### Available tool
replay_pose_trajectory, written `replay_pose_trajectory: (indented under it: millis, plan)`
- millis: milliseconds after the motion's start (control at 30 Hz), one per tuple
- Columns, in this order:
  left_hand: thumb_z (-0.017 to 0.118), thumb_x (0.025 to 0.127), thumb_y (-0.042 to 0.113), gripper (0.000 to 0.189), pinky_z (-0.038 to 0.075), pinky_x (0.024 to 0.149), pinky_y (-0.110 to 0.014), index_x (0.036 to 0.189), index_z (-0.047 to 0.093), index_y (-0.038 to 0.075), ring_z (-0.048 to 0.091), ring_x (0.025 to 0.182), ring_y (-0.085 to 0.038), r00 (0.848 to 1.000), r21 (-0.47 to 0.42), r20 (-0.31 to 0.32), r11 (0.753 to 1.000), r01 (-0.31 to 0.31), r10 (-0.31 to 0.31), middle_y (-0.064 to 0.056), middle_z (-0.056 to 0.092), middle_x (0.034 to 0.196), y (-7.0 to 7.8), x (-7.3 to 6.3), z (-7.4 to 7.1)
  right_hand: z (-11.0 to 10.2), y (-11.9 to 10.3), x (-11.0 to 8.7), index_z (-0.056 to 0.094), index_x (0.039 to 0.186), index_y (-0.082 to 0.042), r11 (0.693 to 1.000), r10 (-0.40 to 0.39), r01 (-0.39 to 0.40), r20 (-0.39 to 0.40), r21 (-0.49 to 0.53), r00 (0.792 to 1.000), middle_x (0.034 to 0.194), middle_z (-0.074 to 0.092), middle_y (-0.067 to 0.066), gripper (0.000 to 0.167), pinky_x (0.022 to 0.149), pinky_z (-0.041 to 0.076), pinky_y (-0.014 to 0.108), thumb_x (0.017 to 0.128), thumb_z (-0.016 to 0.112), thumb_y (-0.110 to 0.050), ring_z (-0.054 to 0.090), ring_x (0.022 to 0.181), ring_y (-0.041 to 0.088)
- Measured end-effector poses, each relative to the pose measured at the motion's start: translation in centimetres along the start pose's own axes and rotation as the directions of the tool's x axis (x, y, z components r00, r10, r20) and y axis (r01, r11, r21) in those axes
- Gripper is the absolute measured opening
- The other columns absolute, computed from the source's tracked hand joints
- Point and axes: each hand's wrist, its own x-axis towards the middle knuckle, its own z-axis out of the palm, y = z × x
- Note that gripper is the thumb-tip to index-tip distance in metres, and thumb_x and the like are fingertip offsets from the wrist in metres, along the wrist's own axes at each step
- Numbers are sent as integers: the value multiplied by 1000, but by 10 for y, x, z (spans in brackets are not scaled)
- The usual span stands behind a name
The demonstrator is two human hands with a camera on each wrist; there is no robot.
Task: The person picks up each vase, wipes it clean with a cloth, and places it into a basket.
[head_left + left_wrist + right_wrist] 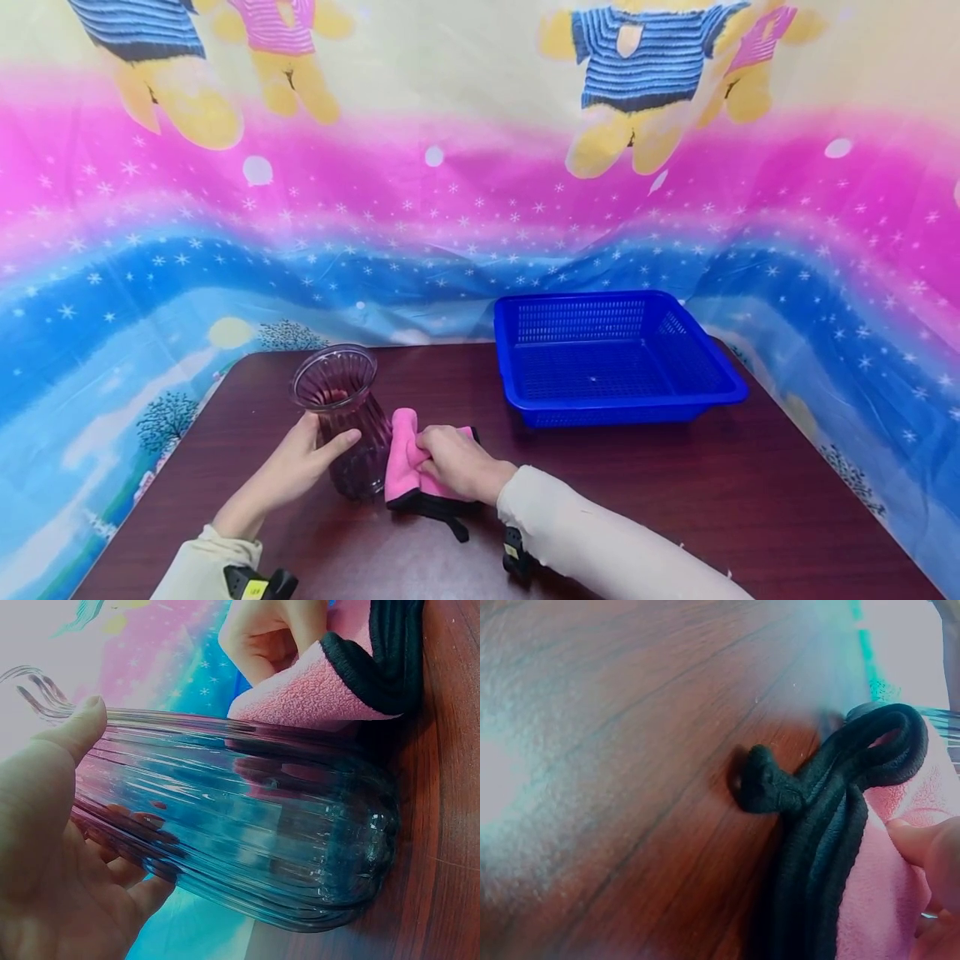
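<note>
A ribbed, purple-tinted glass vase (356,442) with a flared rim stands at the left of the table. My left hand (303,462) grips it below the rim, thumb on the near side and fingers round the far side, as the left wrist view shows. Right beside the vase, my right hand (457,460) pinches a folded pink cloth (403,458) with black edging. The cloth's near edge and a small black loop (769,784) hang close over the table. In the left wrist view the cloth (300,694) overlaps the vase's side (247,817).
A blue perforated plastic basket (622,404) stands at the back right of the dark reddish-brown wooden table (675,517). Behind the table hangs a colourful printed curtain (465,192) with bears and snowflakes.
</note>
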Motion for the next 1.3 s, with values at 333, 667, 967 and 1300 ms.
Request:
replay_pose_trajectory:
  millis: [333,667,967,1300]
  plan:
    - [64,100,23,54,48,100,-23,146,43,2,58,120,-2,1000,3,8,1000,-18,18,-19,62,137,-1,0,-2,-5,-3,2,51,67,-17,1000,-6,5,-39,-31,999,71,49,-6,34,64,36,19,93,72,-18,46,68,8]
    - [63,100,22,54,49,98,-23,145,42,1,58,118,-1,1000,-9,9,1000,-14,15,-21,61,137,0,0,-2,-16,-10,2,51,68,-17,998,-58,58,-119,-3,991,75,53,-5,31,65,37,20,90,72,-13,47,70,9]
    - [63,101,21,49,51,95,-20,143,45,2,58,113,6,999,-48,28,999,-22,23,-18,64,133,2,0,-2,-22,-15,4,53,70,-17,999,-50,52,-143,10,988,81,61,-2,29,68,42,20,92,72,-16,53,75,10]
    - [63,101,21,49,52,95,-21,143,46,3,59,113,6,999,-51,30,998,-27,29,-17,65,132,0,0,-2,-31,-23,7,55,72,-17,998,-62,65,-187,8,980,92,68,-1,27,76,50,26,92,72,-16,60,84,14]
